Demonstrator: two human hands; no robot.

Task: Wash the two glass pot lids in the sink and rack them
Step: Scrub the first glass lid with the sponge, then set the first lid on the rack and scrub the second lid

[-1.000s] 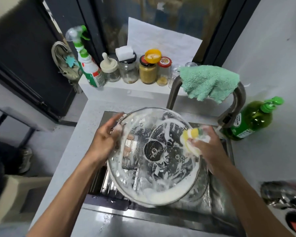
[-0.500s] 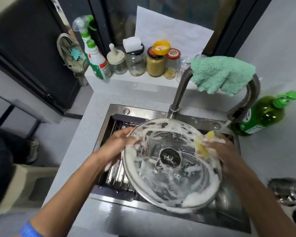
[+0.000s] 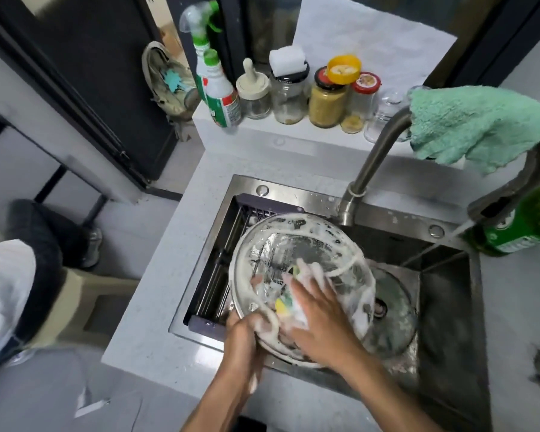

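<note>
A soapy glass pot lid is held tilted over the left part of the steel sink. My left hand grips its near rim. My right hand presses a yellow sponge flat against the lid's near face, fingers spread over it. A second glass lid lies flat on the sink floor over the drain, partly hidden behind the first. A dark drying rack sits across the sink's left end, below the held lid.
A thin stream of water runs from the curved faucet, which has a green cloth draped over it. A green soap bottle stands at the right. Jars and a spray bottle line the back ledge.
My left hand moved from the lid's left rim to its near rim. My right hand brought the sponge from the right edge to the lid's lower middle. The view shifted right.
</note>
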